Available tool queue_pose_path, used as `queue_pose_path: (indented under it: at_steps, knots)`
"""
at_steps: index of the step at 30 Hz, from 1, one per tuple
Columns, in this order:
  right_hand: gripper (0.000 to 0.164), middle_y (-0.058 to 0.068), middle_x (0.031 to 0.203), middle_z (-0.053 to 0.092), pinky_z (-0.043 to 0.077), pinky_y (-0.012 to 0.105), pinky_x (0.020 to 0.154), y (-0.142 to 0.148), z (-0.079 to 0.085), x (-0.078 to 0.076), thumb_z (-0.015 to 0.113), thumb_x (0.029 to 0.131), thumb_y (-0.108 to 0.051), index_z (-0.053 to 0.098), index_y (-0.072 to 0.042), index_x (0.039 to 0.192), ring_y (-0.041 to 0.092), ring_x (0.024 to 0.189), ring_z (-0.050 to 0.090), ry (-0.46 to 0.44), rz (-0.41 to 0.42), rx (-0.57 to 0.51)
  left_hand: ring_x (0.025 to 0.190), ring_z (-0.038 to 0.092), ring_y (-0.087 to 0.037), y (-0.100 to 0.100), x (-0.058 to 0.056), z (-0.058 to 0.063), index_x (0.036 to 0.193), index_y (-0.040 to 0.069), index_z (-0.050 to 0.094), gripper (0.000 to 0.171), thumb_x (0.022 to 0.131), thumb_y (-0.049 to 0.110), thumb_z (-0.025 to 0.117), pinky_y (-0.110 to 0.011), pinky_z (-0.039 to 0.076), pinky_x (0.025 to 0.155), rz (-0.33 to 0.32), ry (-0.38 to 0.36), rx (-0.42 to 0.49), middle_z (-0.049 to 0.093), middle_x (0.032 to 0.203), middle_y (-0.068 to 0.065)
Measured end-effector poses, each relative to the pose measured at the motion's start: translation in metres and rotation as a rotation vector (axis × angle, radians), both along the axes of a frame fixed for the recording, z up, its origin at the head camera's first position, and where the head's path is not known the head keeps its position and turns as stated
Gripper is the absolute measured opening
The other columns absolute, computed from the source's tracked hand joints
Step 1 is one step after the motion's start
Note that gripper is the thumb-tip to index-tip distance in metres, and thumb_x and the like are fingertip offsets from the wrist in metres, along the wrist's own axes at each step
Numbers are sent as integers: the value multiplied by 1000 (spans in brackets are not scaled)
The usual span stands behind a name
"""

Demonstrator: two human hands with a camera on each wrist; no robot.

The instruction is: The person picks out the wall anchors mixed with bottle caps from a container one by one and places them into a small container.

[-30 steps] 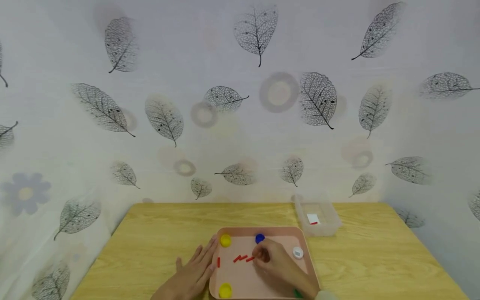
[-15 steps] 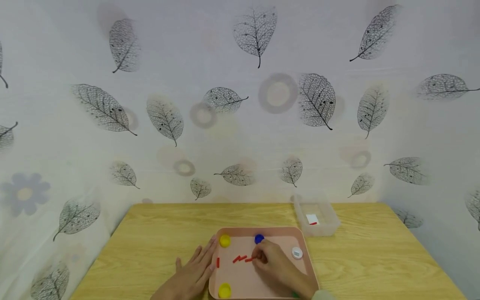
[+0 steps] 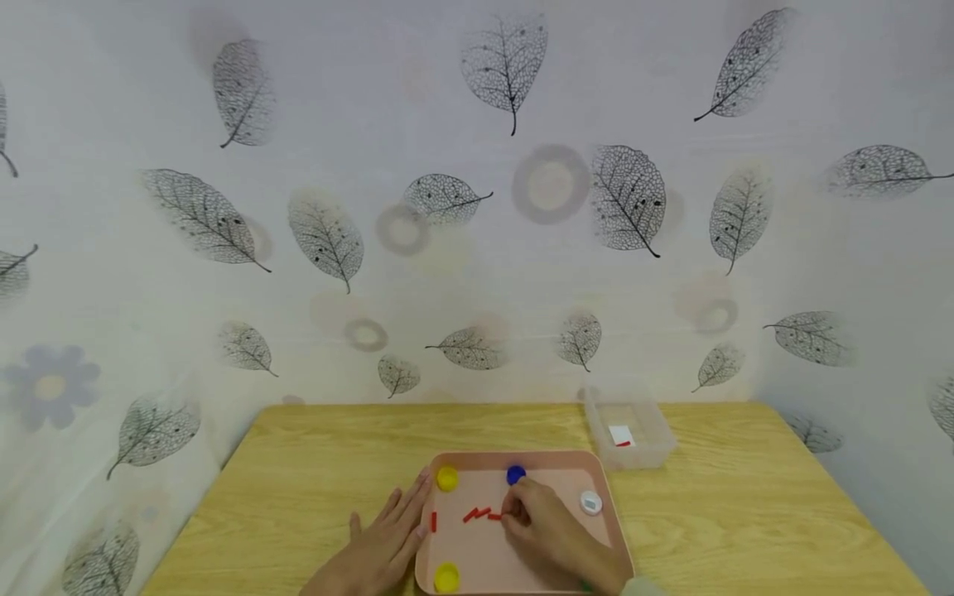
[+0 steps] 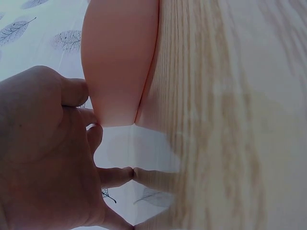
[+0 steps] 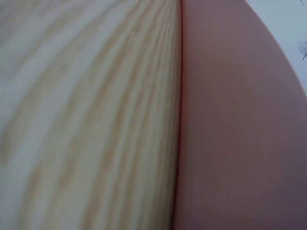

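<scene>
A pink tray [image 3: 477, 556] lies on the table, holding several short red sticks [image 3: 483, 512]. My right hand [image 3: 547, 521] is over the tray's middle, its curled thumb and fingers pinching the right end of a red stick [image 3: 494, 517]; the fingertips partly hide it. My left hand [image 3: 383, 542] rests on the table with fingers extended, touching the tray's left wall. In the left wrist view the left hand [image 4: 45, 153] has its fingers against the tray's outer wall [image 4: 120, 57]. Only tray wall [image 5: 235, 120] and table show in the right wrist view.
Inside the tray are yellow caps [image 3: 447, 478] at the left corners, a blue cap [image 3: 515, 474] behind the right hand, a white cap [image 3: 590, 502] at right and another red stick [image 3: 434, 521]. A clear box [image 3: 652, 451] stands behind, with a white piece [image 3: 620, 434] inside.
The red stick at my right fingertips has turned from slanting to nearly level. My right hand has shifted very slightly; my left hand stays in place.
</scene>
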State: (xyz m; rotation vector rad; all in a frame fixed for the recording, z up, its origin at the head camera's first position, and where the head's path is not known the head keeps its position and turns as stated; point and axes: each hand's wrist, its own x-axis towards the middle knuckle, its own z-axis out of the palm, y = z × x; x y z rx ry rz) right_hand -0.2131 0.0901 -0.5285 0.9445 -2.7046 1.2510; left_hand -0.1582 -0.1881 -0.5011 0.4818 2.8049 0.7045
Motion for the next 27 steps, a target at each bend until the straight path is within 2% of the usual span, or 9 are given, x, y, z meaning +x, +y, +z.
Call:
queue_pose_path:
  at_steps: [8,17,21,27]
  knots:
    - [10,-8,78,53,46,18,59,3,3,2,70,83,-6,62,-12,82,0,69,50,57,8,-45,140,18,-38,1,2,1,153,30,5,58,102,51,20,-85,0,83,-16,43,-8,6,158,10]
    - [14,-6,80,54,48,20,60,8,16,9,70,80,-2,61,-11,83,4,70,52,110,-23,-81,140,16,-38,0,0,1,152,36,4,58,100,55,18,-85,-3,82,-4,-6,4,4,158,14]
    - [16,-5,80,55,48,20,59,9,23,11,70,79,0,61,-12,83,4,69,51,165,-39,-93,140,15,-40,-1,-2,0,152,37,3,58,100,57,18,-85,-4,81,0,-25,-1,4,158,13]
    - [16,-10,80,55,47,19,59,13,36,15,67,84,-3,60,-18,83,1,68,49,179,-80,-81,140,14,-40,0,-3,-2,153,34,0,60,100,56,18,-85,-4,80,-19,-22,-10,2,159,9]
